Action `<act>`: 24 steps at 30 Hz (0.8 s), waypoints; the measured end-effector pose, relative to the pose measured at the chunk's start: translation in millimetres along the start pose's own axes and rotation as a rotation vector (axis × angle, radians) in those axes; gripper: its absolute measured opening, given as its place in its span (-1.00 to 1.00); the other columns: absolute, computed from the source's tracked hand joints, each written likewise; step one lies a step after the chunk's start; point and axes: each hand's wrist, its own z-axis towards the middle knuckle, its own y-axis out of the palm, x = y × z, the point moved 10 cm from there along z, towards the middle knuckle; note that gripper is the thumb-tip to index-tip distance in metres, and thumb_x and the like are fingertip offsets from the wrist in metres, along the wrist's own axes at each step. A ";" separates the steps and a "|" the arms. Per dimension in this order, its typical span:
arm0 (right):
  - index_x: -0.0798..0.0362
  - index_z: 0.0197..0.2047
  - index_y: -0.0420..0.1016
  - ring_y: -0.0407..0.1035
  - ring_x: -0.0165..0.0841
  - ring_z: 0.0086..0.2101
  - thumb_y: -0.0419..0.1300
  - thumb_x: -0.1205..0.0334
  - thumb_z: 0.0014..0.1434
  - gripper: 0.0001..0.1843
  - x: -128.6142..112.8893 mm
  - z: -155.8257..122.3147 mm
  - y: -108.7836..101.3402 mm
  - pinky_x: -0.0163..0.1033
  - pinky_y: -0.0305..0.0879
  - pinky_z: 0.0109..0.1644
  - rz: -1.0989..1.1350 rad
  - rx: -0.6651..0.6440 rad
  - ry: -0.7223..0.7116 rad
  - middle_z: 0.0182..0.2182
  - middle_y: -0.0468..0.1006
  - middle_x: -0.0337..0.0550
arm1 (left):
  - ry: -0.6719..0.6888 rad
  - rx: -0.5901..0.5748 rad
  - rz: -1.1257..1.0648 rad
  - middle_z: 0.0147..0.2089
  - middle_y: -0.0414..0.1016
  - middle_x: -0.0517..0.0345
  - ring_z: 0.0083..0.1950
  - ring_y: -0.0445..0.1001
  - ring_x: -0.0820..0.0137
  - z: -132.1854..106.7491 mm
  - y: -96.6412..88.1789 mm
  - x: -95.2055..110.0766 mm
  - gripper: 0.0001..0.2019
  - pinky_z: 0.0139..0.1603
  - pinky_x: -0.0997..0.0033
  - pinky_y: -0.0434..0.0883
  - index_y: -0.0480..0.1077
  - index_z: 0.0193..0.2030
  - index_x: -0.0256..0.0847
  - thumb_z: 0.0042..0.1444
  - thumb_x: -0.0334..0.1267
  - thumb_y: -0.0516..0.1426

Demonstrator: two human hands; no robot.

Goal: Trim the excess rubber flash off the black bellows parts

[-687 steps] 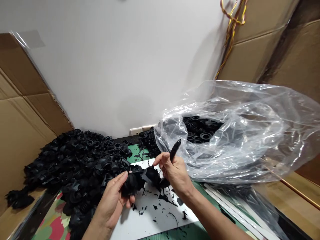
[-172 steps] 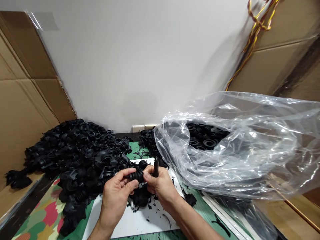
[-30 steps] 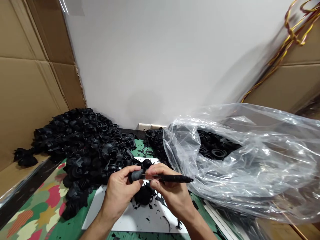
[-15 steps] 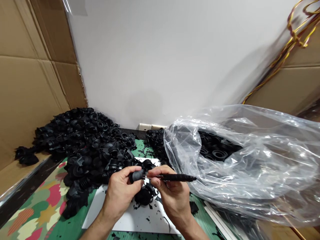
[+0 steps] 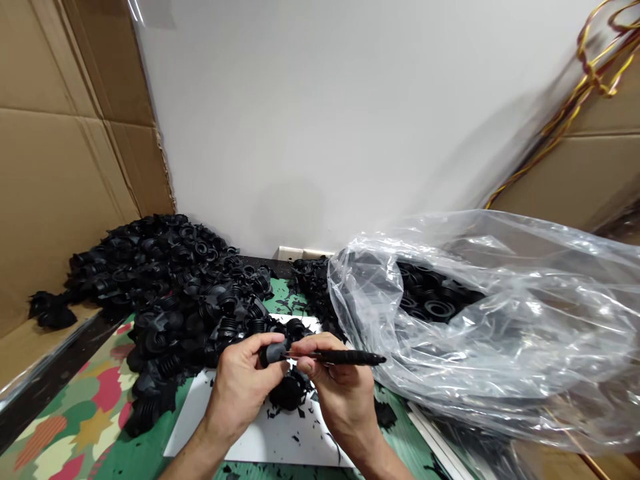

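Observation:
My left hand (image 5: 239, 385) pinches a small black rounded rubber part (image 5: 275, 352) between thumb and fingers. My right hand (image 5: 345, 393) is closed around a slim pen-like tool (image 5: 356, 357) with a black handle, its dark end pointing right. The tool's thin front end reaches the side of the rubber part; the exact contact is too small to make out. Under both hands lies a white sheet (image 5: 260, 443) strewn with black scraps, and a dark clump (image 5: 289, 393) of rubber sits on it between my wrists.
A large heap of black ribbed rubber parts (image 5: 165, 273) spreads at the left. On the right, a clear plastic bag (image 5: 540, 347) holds black ringed parts (image 5: 440, 308). Cardboard (image 5: 55, 147) stands at the left, a pale wall (image 5: 340, 120) behind. Twisted yellow-brown wires (image 5: 550, 133) hang upper right.
My right hand and the tool have shifted slightly left, toward the rubber part. My left hand keeps its hold, nearly unmoved.

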 end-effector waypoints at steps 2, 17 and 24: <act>0.01 -0.30 0.55 0.46 -0.30 -0.39 0.26 0.33 0.12 -0.94 3.0 -0.4 -1.0 -0.22 0.39 -0.33 -0.007 0.012 0.016 -0.42 0.57 -0.14 | -0.004 -0.006 -0.001 -0.60 0.56 0.23 -0.55 0.49 0.40 0.0 0.6 -0.8 -0.71 -0.59 0.56 0.37 0.59 -0.38 -0.25 -0.37 -0.32 0.32; 0.00 -0.21 0.49 0.49 -0.32 -0.35 0.09 0.52 0.17 -0.74 -48.0 -7.8 10.5 -0.25 0.44 -0.30 -0.397 -0.078 -0.404 -0.35 0.57 -0.09 | -0.181 -0.073 -0.169 -0.69 0.43 0.28 -0.72 0.23 0.57 -6.0 14.7 -11.1 -0.65 -0.73 0.58 0.19 0.55 -0.39 -0.33 -0.49 -0.35 0.32; 0.00 -0.31 0.51 0.46 -0.27 -0.35 0.21 0.34 0.17 -0.94 -6.8 8.0 -37.6 -0.14 0.45 -0.29 -0.081 0.192 -0.090 -0.40 0.54 -0.14 | -0.160 -0.040 -0.190 -0.68 0.42 0.29 -0.71 0.23 0.59 -5.7 11.1 -8.4 -0.65 -0.72 0.58 0.23 0.55 -0.39 -0.35 -0.48 -0.38 0.32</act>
